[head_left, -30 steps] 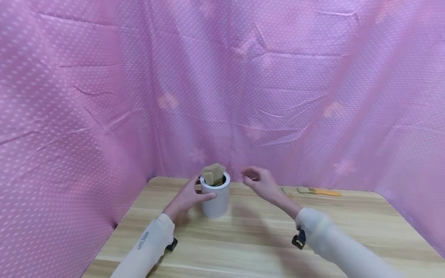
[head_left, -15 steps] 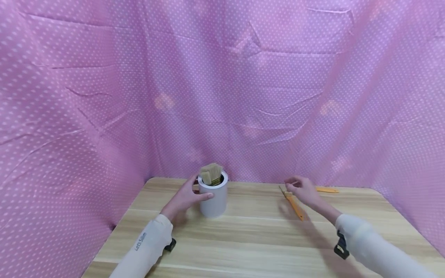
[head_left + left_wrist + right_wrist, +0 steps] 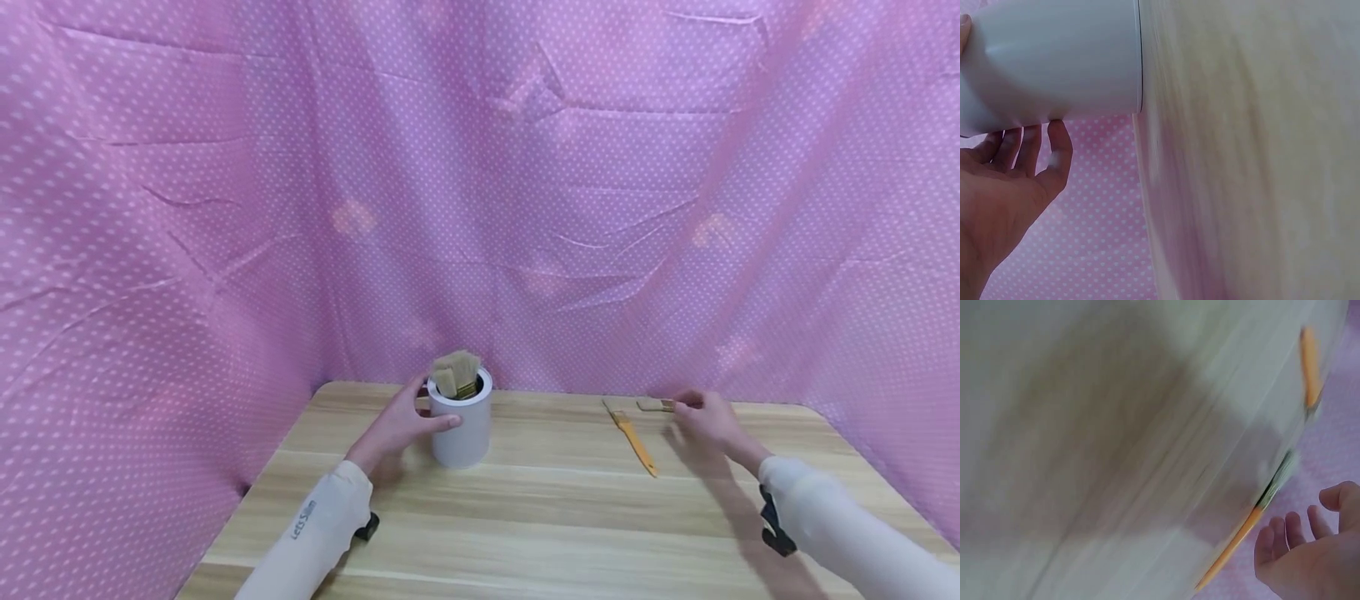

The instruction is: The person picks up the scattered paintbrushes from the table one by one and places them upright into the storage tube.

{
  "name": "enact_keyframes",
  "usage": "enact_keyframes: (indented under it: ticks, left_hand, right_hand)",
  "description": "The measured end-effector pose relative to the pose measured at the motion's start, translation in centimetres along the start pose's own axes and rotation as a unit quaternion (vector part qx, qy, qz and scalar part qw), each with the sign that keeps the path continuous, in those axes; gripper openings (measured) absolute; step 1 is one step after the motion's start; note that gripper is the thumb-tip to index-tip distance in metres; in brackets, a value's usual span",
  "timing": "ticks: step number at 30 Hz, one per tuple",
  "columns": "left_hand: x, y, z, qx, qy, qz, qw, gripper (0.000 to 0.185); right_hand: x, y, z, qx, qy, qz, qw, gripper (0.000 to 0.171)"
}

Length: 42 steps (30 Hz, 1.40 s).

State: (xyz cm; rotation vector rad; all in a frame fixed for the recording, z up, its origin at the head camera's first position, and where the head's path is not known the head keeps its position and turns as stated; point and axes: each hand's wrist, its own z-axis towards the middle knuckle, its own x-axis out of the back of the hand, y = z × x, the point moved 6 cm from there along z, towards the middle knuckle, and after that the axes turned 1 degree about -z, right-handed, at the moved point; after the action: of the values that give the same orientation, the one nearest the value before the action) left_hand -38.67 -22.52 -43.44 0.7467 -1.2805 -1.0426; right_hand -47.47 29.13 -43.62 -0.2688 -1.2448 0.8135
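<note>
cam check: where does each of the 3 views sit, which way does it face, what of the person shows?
Head: worn on the head, faces forward and down at the table; shows both sleeves, left hand on the white cup, right hand by a brush.
Left wrist: beside the cup, rolled sideways; shows palm and fingers.
Right wrist: blurred, faces the tabletop and two orange-handled brushes; shows fingertips.
Head and left wrist share the cup.
</note>
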Motion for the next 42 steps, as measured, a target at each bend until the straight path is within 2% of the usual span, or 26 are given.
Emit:
enact_keyframes:
  ticks: [3,7,11,15,18,24,33,42]
  left_hand:
    - [0.4,-0.2,0.0,0.000,0.004,0.001,1.0000,0.111]
    - [0.8,-0.5,0.0,-0.007,0.006,0.000,1.0000,0.110]
    - [0.4,-0.5,0.6,-0.022,-0.001,0.000,0.9997,0.110]
    - [-0.1,-0.3,0.7,-0.027,-0.005,0.009,0.9996,0.110]
    - [-0.2,-0.2,0.6,-0.019,-0.005,0.008,0.9998,0.110]
    - [0.0,-0.2,0.3,-0.008,-0.003,0.000,1.0000,0.110]
    - [0.2,-0.5,0.3,-0.004,-0.002,-0.001,1.0000,0.111]
    - [0.2,-0.4,0.5,-0.013,-0.003,0.001,0.9999,0.110]
  right_hand:
    - [0.2,1.2,1.0,-0.005,-0.001,-0.012,1.000,0.026]
    - [0.1,2.2,2.2,0.006,-0.034,-0.026,0.999,0.037]
    - [0.2,3.4,2.3,0.030,-0.066,-0.049,0.996,0.039]
    - [0.0,4.3,1.7,0.046,-0.083,-0.107,0.990,0.019]
    - [-0.2,4.4,1.2,0.053,-0.080,-0.146,0.985,0.007]
    - [-0.2,4.1,0.8,0.101,-0.065,-0.182,0.976,0.007]
    - [0.0,4.0,0.4,0.129,-0.084,-0.179,0.972,0.009]
    - [0.6,2.7,0.0,0.198,-0.070,-0.165,0.964,0.008]
